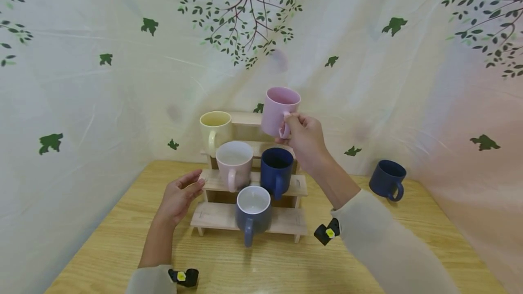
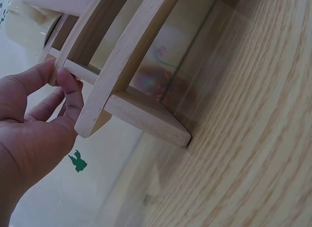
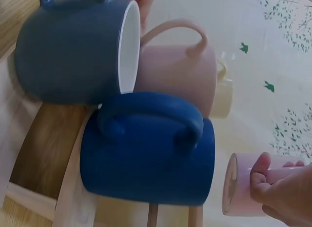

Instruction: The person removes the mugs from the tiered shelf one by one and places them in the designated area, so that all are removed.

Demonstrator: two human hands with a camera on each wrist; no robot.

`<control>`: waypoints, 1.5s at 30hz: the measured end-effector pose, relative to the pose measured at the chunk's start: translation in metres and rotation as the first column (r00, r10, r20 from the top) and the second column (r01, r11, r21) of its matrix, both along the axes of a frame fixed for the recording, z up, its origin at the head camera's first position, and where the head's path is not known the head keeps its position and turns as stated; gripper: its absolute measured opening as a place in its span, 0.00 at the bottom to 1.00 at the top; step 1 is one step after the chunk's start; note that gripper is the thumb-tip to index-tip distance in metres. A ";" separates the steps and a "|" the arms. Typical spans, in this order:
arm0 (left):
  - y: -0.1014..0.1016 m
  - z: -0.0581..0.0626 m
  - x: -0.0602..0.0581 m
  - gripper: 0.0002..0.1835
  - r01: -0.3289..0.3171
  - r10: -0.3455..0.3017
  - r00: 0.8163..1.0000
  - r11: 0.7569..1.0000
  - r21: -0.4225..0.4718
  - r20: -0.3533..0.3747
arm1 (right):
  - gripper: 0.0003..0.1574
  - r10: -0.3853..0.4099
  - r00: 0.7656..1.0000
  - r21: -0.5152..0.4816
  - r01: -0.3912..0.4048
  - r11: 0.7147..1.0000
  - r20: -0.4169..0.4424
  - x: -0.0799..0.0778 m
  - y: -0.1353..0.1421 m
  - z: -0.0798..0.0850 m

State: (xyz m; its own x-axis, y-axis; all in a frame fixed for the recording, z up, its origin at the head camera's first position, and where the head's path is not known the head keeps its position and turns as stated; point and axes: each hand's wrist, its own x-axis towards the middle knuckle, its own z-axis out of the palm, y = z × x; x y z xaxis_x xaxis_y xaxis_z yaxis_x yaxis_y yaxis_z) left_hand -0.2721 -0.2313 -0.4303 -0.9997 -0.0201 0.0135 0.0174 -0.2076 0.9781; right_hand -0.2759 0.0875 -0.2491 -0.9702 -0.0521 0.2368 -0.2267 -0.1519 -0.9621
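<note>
A pink mug (image 1: 274,117) is held up by its handle in my right hand (image 1: 304,137), above the right side of the top tier. The right wrist view shows this mug (image 3: 243,188) from below, with the fingers round its handle. My left hand (image 1: 181,196) pinches the left end of a stepped wooden rack (image 1: 222,225); thumb and fingertips grip a tier's edge in the left wrist view. On the rack stand a yellow mug (image 1: 208,133) at upper left, a pale pink mug (image 1: 229,167) and a dark blue mug (image 1: 273,173) mid-rack, and a grey-blue mug (image 1: 259,223) in front.
Another dark blue mug (image 1: 384,180) stands on the wooden table (image 1: 343,257), right of the rack. Close behind the table hangs a pale curtain (image 1: 122,94) printed with leaves and branches, which also runs along both sides.
</note>
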 end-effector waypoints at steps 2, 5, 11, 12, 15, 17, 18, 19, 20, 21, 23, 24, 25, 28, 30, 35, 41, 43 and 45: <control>0.000 0.000 0.000 0.31 -0.002 0.002 1.000 1.000 0.000 0.001 | 0.21 -0.029 1.000 0.008 0.029 1.000 -0.011 0.000 0.006 0.000; -0.001 0.000 0.001 0.30 -0.007 0.007 1.000 1.000 0.002 0.005 | 0.19 -0.072 0.997 0.008 0.072 0.997 -0.023 -0.001 0.017 -0.002; -0.001 0.001 0.002 0.30 -0.017 0.017 1.000 1.000 0.008 0.014 | 0.17 -0.184 0.981 0.041 0.187 0.981 -0.067 0.000 0.038 -0.015; -0.001 0.001 0.002 0.31 -0.014 0.014 1.000 1.000 0.004 0.012 | 0.17 -0.199 0.977 0.038 0.202 0.979 -0.071 0.000 0.041 -0.018; -0.001 0.002 0.003 0.31 -0.013 0.013 1.000 1.000 0.003 0.013 | 0.16 -0.246 0.965 0.029 0.249 0.968 -0.089 0.001 0.050 -0.024; -0.001 0.001 0.003 0.31 -0.011 0.011 1.000 1.000 0.002 0.018 | 0.15 -0.273 0.957 0.007 0.275 0.962 -0.094 0.002 0.055 -0.028; -0.001 0.001 0.003 0.31 -0.010 0.010 1.000 1.000 -0.001 0.021 | 0.15 -0.282 0.955 -0.010 0.283 0.959 -0.096 0.003 0.058 -0.029; -0.001 0.001 0.004 0.31 -0.015 0.015 1.000 1.000 0.002 0.025 | 0.15 -0.292 0.951 -0.020 0.291 0.956 -0.098 0.003 0.060 -0.030; -0.001 0.001 0.004 0.31 -0.015 0.015 1.000 1.000 0.002 0.026 | 0.16 -0.298 0.949 -0.035 0.296 0.954 -0.098 0.004 0.063 -0.031; -0.001 0.001 0.004 0.31 -0.015 0.015 1.000 1.000 0.001 0.026 | 0.16 -0.308 0.947 -0.042 0.305 0.951 -0.096 0.004 0.066 -0.032; -0.001 0.000 0.004 0.31 -0.014 0.014 1.000 1.000 -0.002 0.026 | 0.17 -0.328 0.940 -0.053 0.324 0.945 -0.093 0.006 0.071 -0.034; -0.001 0.000 0.004 0.31 -0.012 0.012 1.000 1.000 -0.004 0.026 | 0.17 -0.336 0.938 -0.057 0.332 0.942 -0.087 0.006 0.074 -0.035; -0.001 0.000 0.004 0.31 -0.012 0.012 1.000 1.000 -0.003 0.026 | 0.18 -0.345 0.935 -0.049 0.342 0.938 -0.079 0.007 0.077 -0.037; -0.001 0.000 0.004 0.31 -0.007 0.008 1.000 1.000 -0.002 0.027 | 0.19 -0.376 0.925 -0.051 0.374 0.926 -0.052 0.007 0.086 -0.043; 0.000 0.000 0.004 0.30 -0.006 0.006 1.000 1.000 -0.002 0.026 | 0.19 -0.394 0.918 -0.075 0.391 0.917 -0.037 0.007 0.092 -0.047; 0.000 0.000 0.004 0.30 -0.002 0.002 1.000 1.000 -0.008 0.016 | 0.20 -0.440 0.898 -0.162 0.431 0.887 -0.017 0.005 0.104 -0.060; 0.000 0.000 0.002 0.30 0.003 -0.003 1.000 1.000 -0.012 -0.001 | 0.20 -0.495 0.869 -0.161 0.491 0.856 0.021 0.004 0.118 -0.078; 0.001 -0.001 0.002 0.30 0.003 -0.003 1.000 1.000 -0.014 -0.005 | 0.21 -0.515 0.857 -0.148 0.513 0.845 0.029 0.003 0.122 -0.085; 0.001 -0.001 0.002 0.30 0.003 -0.003 1.000 1.000 -0.014 -0.004 | 0.21 -0.526 0.849 -0.144 0.526 0.838 0.039 0.000 0.126 -0.092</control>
